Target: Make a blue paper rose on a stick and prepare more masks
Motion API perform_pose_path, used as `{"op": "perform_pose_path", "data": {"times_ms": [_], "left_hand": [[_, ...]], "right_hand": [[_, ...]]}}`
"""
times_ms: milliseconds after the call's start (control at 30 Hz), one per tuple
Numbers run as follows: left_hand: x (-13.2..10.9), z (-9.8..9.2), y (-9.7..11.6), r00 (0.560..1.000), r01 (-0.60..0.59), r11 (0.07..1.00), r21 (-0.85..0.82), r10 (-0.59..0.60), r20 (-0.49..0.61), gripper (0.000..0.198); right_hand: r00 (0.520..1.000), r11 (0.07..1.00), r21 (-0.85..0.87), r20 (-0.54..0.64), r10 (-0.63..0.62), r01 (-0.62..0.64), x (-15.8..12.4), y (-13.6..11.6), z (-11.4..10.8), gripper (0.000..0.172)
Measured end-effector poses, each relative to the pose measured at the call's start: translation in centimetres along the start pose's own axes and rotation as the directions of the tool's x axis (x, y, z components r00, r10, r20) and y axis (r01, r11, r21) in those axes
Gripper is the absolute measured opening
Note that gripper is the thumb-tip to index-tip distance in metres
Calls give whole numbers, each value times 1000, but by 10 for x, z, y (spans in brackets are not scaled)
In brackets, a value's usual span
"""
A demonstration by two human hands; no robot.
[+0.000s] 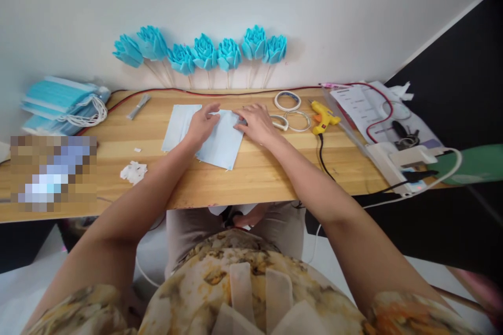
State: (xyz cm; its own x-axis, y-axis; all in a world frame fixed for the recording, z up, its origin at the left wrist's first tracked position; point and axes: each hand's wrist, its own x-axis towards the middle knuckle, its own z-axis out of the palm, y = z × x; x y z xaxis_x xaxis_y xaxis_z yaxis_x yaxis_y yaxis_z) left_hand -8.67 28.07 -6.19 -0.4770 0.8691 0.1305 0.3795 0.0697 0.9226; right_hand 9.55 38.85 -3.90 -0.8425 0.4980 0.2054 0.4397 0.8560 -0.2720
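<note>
A pale blue mask sheet lies spread on the wooden table, slightly turned. To its left is another pale blue sheet, partly covered by my left hand. That hand rests where the two sheets meet, its fingers stretched out and apart. At the upper right corner of the nearer sheet, my right hand lies with its fingers extended and the thumb apart from them, touching the edge. Just right of it are rolls of tape and a yellow hot glue gun.
Several blue flowers on sticks lean against the wall. Stacked blue face masks lie at the left, with white scraps nearer me. On the right are papers, a power strip with cords, and a green object.
</note>
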Motion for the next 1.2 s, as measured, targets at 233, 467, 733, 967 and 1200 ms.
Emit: {"op": "perform_pose_path", "data": {"times_ms": [233, 467, 733, 967, 1200], "left_hand": [[-10, -5, -7, 999, -34, 993, -111, 30, -43, 60], [-23, -10, 17, 995, 43, 961, -273, -17, 100, 72], [-30, -10, 21, 962, 260, 905, -337, -213, 172, 57], [-31, -9, 26, 977, 213, 873, -438, -182, 114, 63], [-33, -9, 26, 967, 244, 879, -410, -191, 166, 62]], "right_hand": [[988, 986, 162, -140, 65, -42, -6, -5, -3, 37], [945, 951, 303, -290, 150, -58, -16, -16, -13, 35], [883, 741, 663, -281, 376, -105, -14, 0, -11, 50], [955, 500, 861, -61, 292, -98, -14, -4, -4, 56], [932, 528, 839, -77, 354, -131, -15, -14, -6, 39]]}}
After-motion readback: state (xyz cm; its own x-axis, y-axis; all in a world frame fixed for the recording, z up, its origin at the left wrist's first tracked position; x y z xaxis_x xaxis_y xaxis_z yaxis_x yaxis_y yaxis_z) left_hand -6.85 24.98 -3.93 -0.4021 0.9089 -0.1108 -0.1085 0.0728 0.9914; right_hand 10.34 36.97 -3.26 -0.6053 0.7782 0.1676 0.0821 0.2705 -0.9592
